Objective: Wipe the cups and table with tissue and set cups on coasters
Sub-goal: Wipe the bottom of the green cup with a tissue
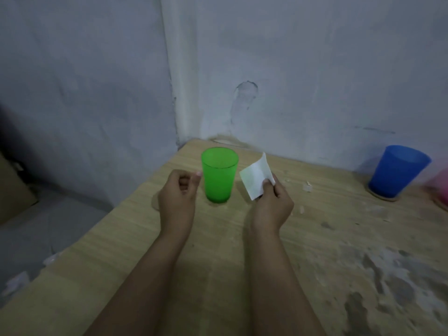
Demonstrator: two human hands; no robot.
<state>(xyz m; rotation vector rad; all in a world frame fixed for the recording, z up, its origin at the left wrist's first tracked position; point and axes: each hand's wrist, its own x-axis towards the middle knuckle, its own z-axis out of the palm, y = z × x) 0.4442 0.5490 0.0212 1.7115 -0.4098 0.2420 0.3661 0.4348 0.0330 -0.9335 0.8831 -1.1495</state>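
Two bare arms reach out over the wooden surface (242,275), which has pale smudges and dull patches on its near right part. The left hand (178,201) hangs just beside the green cup (219,175), its fingers (185,181) loosely curled and holding nothing; I cannot tell if the thumb tip touches the cup. The right hand (272,206) pinches one white tissue (257,179) between thumb and fingers, and the tissue stands up just to the right of the green cup. The green cup stands upright on the surface and looks empty. A few small white scraps (308,187) lie on the surface past the right hand. Far to the right, one blue cup (398,172) stands upright on a round coaster (383,197); it looks empty too. So I can count two cups clearly. Something pink (440,186) shows at the right edge, too cut off to tell. A grey wall (315,69) stands behind.
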